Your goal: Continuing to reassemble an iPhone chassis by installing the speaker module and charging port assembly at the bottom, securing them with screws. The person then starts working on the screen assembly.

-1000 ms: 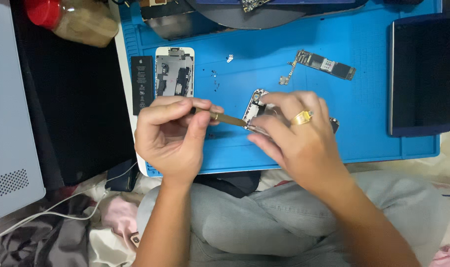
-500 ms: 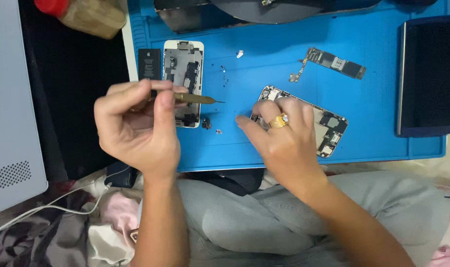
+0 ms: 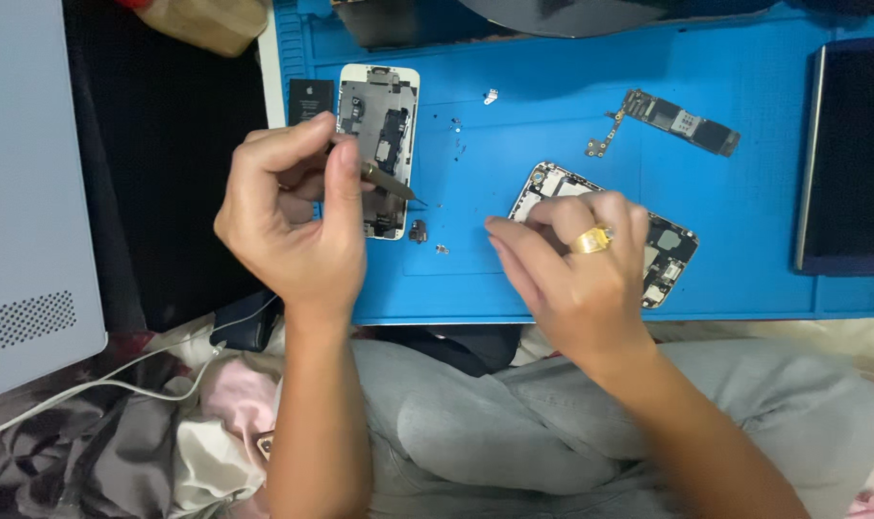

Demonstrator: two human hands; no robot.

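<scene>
My left hand (image 3: pixel 288 216) pinches a pair of metal tweezers (image 3: pixel 391 183), tips pointing right over the blue work mat (image 3: pixel 744 279). The tips hover just above a tiny dark part (image 3: pixel 418 231) and a small screw (image 3: pixel 441 249) on the mat. Behind the tweezers lies an opened white phone shell (image 3: pixel 379 115). My right hand (image 3: pixel 571 259), wearing a gold ring, rests fingers-down on a second opened phone body (image 3: pixel 663 252), covering its left half.
A loose logic board (image 3: pixel 677 117) lies on the mat at the back right. A dark tablet (image 3: pixel 850 154) sits at the right edge. A black battery (image 3: pixel 310 98) is beside the white shell. A grey box (image 3: pixel 28 183) stands left; cables and cloth lie near my lap.
My left hand has carried the tweezers away from the right-hand phone body, leftwards to the white shell. My right hand stays on the phone body, fingers flattening over it.
</scene>
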